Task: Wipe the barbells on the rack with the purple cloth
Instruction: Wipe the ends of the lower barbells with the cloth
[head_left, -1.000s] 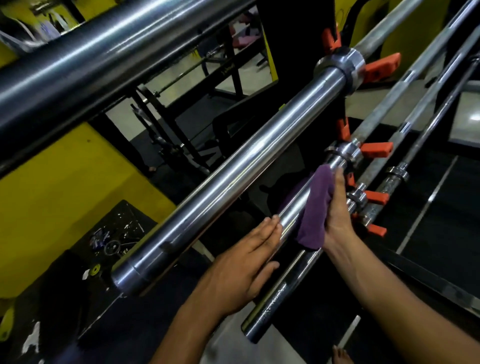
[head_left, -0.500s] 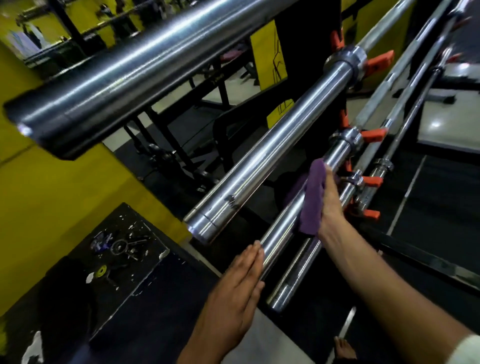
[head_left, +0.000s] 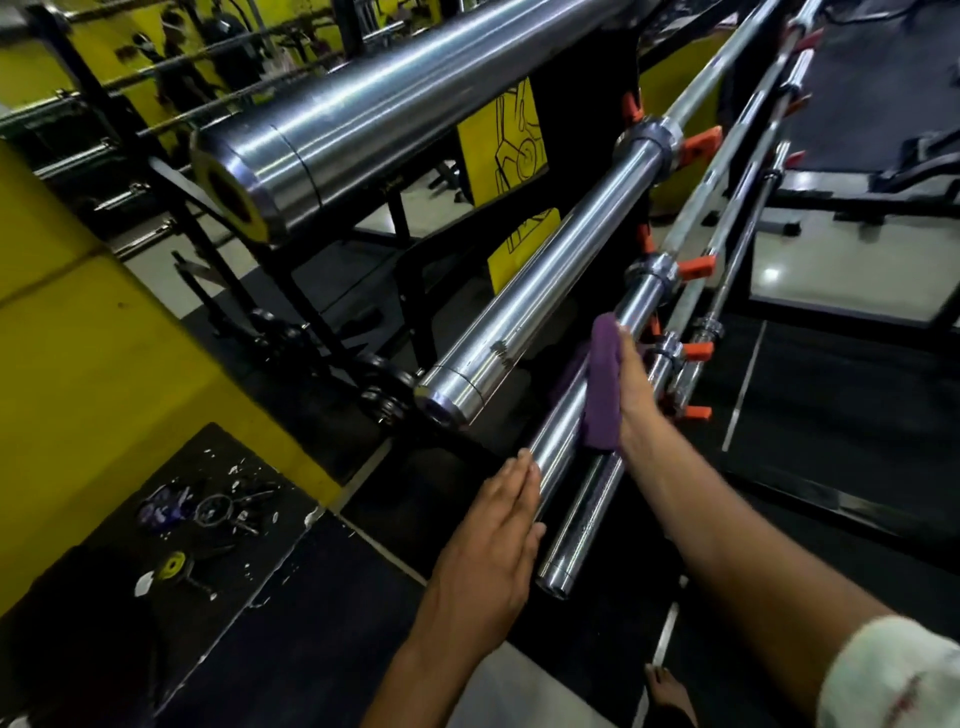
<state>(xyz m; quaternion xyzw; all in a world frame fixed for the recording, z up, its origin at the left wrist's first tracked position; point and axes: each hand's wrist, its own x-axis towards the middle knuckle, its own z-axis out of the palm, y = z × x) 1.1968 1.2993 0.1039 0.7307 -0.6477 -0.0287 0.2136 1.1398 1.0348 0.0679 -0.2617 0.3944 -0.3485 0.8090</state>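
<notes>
Several chrome barbells lie stacked on a black rack with orange pegs (head_left: 696, 267). My right hand (head_left: 636, 395) presses the purple cloth (head_left: 602, 387) against the sleeve of the third barbell (head_left: 558, 439) from the top. My left hand (head_left: 496, 530) lies flat with straight fingers against the left side of that sleeve near its end. A big sleeve (head_left: 363, 114) fills the top of the view, and a second one (head_left: 540, 291) runs below it. A thinner sleeve (head_left: 582, 525) sits lowest, beside my left hand.
A yellow wall (head_left: 78, 364) stands at the left. Keys and small bits (head_left: 208, 512) lie on a dark mat on the floor below. More gym frames (head_left: 218, 244) stand behind the rack. A bare foot (head_left: 667, 691) shows at the bottom.
The view has pulled back and the barbell ends now show. My right hand stays on the cloth on the same sleeve. My left hand has slid toward the sleeve's end.
</notes>
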